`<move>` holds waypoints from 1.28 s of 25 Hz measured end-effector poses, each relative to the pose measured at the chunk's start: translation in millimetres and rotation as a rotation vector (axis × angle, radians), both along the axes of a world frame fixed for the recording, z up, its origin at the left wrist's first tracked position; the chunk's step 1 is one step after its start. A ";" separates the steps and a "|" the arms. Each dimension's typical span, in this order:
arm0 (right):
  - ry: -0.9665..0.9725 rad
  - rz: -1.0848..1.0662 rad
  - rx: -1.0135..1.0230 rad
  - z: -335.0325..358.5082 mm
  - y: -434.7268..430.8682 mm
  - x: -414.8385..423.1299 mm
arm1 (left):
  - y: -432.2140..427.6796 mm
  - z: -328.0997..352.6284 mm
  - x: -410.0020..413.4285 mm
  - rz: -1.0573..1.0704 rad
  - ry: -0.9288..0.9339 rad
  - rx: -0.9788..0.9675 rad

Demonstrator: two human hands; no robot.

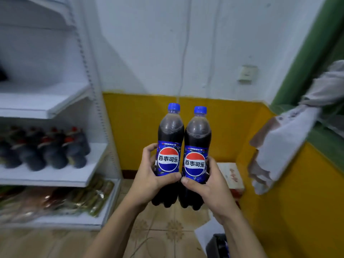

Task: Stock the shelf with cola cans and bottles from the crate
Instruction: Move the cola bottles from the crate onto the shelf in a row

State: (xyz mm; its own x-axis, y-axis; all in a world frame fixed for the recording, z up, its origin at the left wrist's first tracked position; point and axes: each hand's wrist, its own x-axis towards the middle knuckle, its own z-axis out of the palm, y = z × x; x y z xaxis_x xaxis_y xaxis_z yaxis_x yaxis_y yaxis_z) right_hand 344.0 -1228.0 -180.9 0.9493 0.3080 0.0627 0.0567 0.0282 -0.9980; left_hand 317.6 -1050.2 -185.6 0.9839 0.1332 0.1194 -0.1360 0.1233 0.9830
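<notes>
Two upright cola bottles with blue caps and blue labels stand side by side in mid-air, touching each other. My left hand (149,175) grips the left bottle (170,135) around its label. My right hand (204,183) grips the right bottle (198,138) the same way. The white shelf unit (61,101) stands to the left, its upper board bare. One board lower holds a row of dark bottles with red caps (48,148). A dark crate corner (217,244) shows at the bottom, right of my right forearm.
Packaged goods (74,198) lie on the bottom shelf board. A small red and white box (232,177) sits on the tiled floor by the yellow wall. Cloth items (283,138) hang over a green ledge at the right.
</notes>
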 end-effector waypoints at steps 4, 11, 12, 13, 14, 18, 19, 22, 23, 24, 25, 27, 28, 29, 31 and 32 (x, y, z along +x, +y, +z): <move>0.011 0.158 0.000 5.3 118.7 -27.9 | 105.8 0.4 -60.9 0.214 -0.014 -0.032; -0.022 0.387 -0.031 17.6 292.2 -84.1 | 264.5 4.8 -155.7 0.437 -0.046 0.006; -0.034 0.411 -0.036 19.8 312.4 -91.2 | 282.0 6.7 -166.6 0.464 -0.049 0.014; -0.045 0.434 -0.039 22.0 331.5 -97.0 | 297.9 9.0 -176.4 0.490 -0.051 0.014; -0.051 0.460 -0.039 24.3 350.0 -102.9 | 313.6 11.0 -185.6 0.517 -0.051 0.012; -0.052 0.547 -0.050 32.9 416.3 -115.2 | 366.3 20.8 -210.7 0.611 -0.043 0.005; -0.049 0.563 -0.052 34.6 431.6 -115.7 | 378.8 23.2 -213.5 0.628 -0.043 0.005; -0.057 0.586 -0.061 36.3 476.6 -110.1 | 417.7 27.0 -211.7 0.675 -0.050 0.001; -0.056 0.591 -0.059 36.6 491.2 -105.9 | 431.1 27.7 -208.0 0.687 -0.052 0.004; -0.053 0.595 -0.057 36.8 506.3 -100.7 | 445.2 27.7 -202.8 0.696 -0.050 0.004; -0.051 0.597 -0.054 37.1 521.1 -94.5 | 459.2 27.6 -196.0 0.702 -0.047 0.001; -0.032 0.599 -0.034 33.8 555.5 -77.3 | 493.4 24.4 -177.5 0.710 -0.037 0.006; -0.021 0.601 -0.013 31.9 572.7 -67.6 | 510.1 23.7 -168.0 0.710 -0.036 0.016; -0.015 0.604 0.006 30.2 591.2 -57.2 | 527.6 23.1 -158.3 0.710 -0.035 0.023; -0.019 0.601 0.028 29.2 631.9 -33.5 | 566.3 23.4 -136.3 0.713 -0.028 0.034; -0.016 0.596 0.035 28.7 650.6 -22.4 | 584.3 25.3 -125.6 0.706 -0.018 0.040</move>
